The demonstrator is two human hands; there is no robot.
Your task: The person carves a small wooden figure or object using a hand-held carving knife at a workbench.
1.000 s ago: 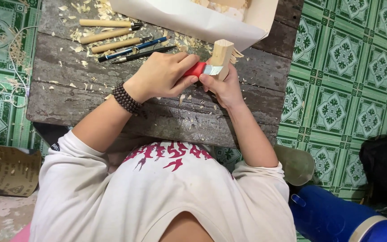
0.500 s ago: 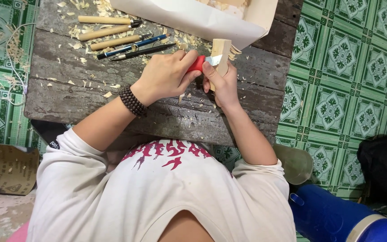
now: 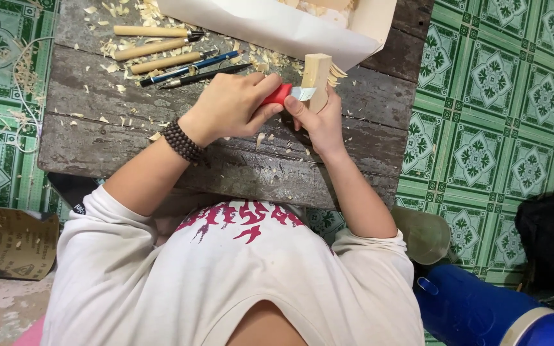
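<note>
Vs 0.5 s ago: both hands and the block sit a touch higher and further right on the bench; the blade is now more exposed, lying flat against the block's near face. Tool row at top left hasn't moved.

Left hand (image 3: 229, 106): fist shut around the red-handled knife (image 3: 279, 95); only the handle end and short blade show past the thumb and index. Dark bead bracelet (image 3: 184, 142) on that wrist.

Right hand (image 3: 318, 118): fingers wrapped on the lower part of the wood block (image 3: 318, 77), thumb up by the blade. Grip closed on the block; palm side hidden, so can't tell how far the fingers wrap round behind.

Block: pale, roughly rectangular, held upright over the bench's middle-right, just below the white box. Thin curled cuts fan out from its right edge. Blade touches block's left/front face.

Surroundings:
- Weathered grey plank bench (image 3: 129, 147), shavings (image 3: 123, 13) scattered mostly at top.
- 3 wooden-handled carving tools (image 3: 152, 48) lying parallel at top left; 2 dark pens/pencils (image 3: 193, 69) just below them.
- White cardboard box (image 3: 270, 25) at top edge, open side away, w/ shavings inside.
- Green patterned tile floor (image 3: 501, 96) to the right.
- Blue container (image 3: 476, 314) at bottom right; black bag (image 3: 553, 237) beside it.
- Brown sandpaper sheet (image 3: 8, 240) at lower left.
</note>
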